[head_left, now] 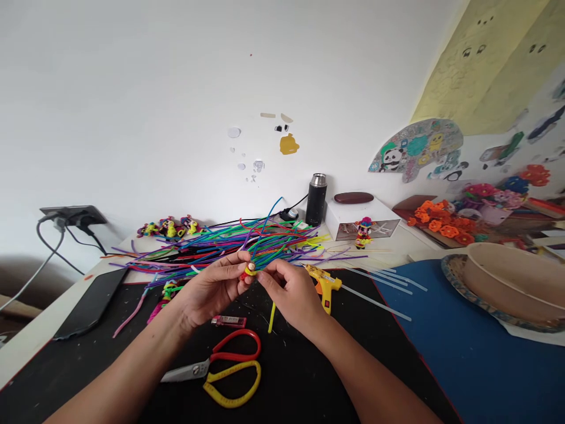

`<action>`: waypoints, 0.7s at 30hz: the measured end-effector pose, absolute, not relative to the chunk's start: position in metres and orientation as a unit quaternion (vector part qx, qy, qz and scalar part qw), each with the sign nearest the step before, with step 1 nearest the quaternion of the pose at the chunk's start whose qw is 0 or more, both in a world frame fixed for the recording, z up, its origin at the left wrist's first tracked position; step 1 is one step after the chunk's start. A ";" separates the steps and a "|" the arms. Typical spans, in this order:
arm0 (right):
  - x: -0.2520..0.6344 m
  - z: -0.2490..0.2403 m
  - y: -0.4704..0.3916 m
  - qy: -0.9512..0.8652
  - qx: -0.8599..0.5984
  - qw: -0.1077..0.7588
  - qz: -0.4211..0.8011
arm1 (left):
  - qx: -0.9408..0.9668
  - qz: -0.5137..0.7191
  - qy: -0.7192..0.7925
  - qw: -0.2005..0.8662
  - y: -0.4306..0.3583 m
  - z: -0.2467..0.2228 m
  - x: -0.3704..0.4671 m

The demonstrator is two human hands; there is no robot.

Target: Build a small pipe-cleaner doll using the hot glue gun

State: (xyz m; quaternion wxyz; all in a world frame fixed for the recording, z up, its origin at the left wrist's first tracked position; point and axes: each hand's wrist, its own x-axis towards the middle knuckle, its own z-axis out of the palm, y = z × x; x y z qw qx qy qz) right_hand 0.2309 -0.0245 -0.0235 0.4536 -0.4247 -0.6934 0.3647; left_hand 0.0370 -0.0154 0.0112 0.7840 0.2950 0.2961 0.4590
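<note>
Between both hands is a small red and yellow pipe-cleaner piece (pixel 249 272) with a pale round bead-like part on top. My left hand (pixel 216 282) pinches it from the left, thumb and fingers closed. From the right, my right hand (pixel 293 291) is closed at its edge, thumb and index finger together on the yellow strand. Below that hand hangs a yellow pipe-cleaner end (pixel 271 318); where it joins is hidden. Under the hands lie scissors (pixel 233 344) with one red and one yellow handle, and a small pink lighter-like object (pixel 228 321).
A heap of colourful pipe cleaners (pixel 212 241) spreads behind the hands. At right are a yellow glue gun (pixel 325 288), clear glue sticks (pixel 384 300) and a round basin (pixel 512 277). A black flask (pixel 316 200), finished figure (pixel 364 232) and phone (pixel 90 303) surround the mat.
</note>
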 end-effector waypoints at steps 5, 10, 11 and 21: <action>0.232 -0.023 -0.023 -0.699 -0.427 0.455 0.351 | 0.312 0.452 0.293 0.782 -0.015 0.010 0.034; 0.233 -0.023 -0.022 -0.706 -0.434 0.458 0.323 | 0.315 0.452 0.301 0.779 -0.015 0.011 0.032; 0.233 -0.023 -0.022 -0.709 -0.433 0.457 0.318 | 0.314 0.451 0.302 0.779 -0.015 0.011 0.033; 0.234 -0.024 -0.023 -0.716 -0.439 0.445 0.311 | 0.320 0.455 0.318 0.768 -0.017 0.013 0.038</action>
